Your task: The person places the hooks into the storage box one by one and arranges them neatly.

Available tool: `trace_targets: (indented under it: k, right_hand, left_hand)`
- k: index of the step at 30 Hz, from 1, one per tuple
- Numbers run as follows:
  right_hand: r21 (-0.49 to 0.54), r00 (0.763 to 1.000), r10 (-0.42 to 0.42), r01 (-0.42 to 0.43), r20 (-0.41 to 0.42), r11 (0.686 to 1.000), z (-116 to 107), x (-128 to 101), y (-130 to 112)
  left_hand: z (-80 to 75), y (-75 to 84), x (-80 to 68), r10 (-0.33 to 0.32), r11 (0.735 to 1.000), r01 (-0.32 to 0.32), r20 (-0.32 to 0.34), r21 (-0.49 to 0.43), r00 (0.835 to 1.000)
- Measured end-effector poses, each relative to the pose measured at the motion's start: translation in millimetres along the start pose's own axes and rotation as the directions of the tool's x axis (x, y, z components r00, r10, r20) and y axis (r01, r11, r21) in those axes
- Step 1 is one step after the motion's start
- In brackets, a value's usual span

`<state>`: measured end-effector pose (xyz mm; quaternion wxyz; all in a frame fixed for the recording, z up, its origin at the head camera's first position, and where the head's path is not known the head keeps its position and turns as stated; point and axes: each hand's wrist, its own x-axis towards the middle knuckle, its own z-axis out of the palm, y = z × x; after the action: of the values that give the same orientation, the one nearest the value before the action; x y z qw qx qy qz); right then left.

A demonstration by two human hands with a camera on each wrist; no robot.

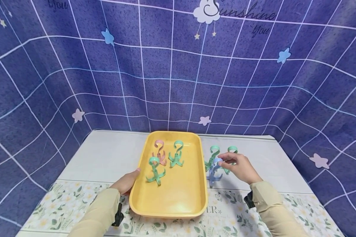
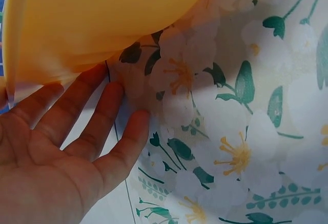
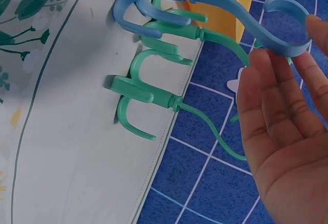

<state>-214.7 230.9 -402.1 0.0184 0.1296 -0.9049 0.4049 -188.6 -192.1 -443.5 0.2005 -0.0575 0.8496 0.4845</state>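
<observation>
A yellow tray (image 1: 178, 192) lies on the table with a pink hook (image 1: 160, 152) and two green hooks (image 1: 176, 154) (image 1: 155, 171) standing in it. Just right of the tray stand a blue hook (image 1: 214, 173) and two more green hooks (image 1: 212, 154) (image 1: 233, 150). My right hand (image 1: 223, 159) pinches the top curl of the blue hook (image 3: 220, 1) between thumb and fingertips (image 3: 266, 65); the green hooks (image 3: 169, 32) (image 3: 148, 93) stand beside it. My left hand (image 1: 127, 181) lies flat with straight fingers (image 2: 77, 111) against the tray's (image 2: 92, 19) left edge.
A floral tablecloth (image 2: 230, 131) covers the near part of the white table (image 1: 106, 154). A blue checked backdrop (image 1: 178, 65) hangs right behind the table's far edge. Both sleeves are beige.
</observation>
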Motion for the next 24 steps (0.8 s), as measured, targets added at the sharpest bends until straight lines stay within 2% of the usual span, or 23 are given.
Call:
trace_targets:
  k: [12,24]
  right_hand:
    - [0.004,1.0,0.007,-0.007,0.013,1.0,3.2,-1.1,1.9]
    - [-0.002,1.0,-0.026,0.026,0.004,1.0,4.7,0.6,2.1]
  left_hand:
    - [1.1,-3.4,0.9,0.0,1.0,0.0,-0.002,-0.025,1.0]
    - [0.5,-1.6,0.1,-0.003,1.0,0.003,-0.004,0.008,1.0]
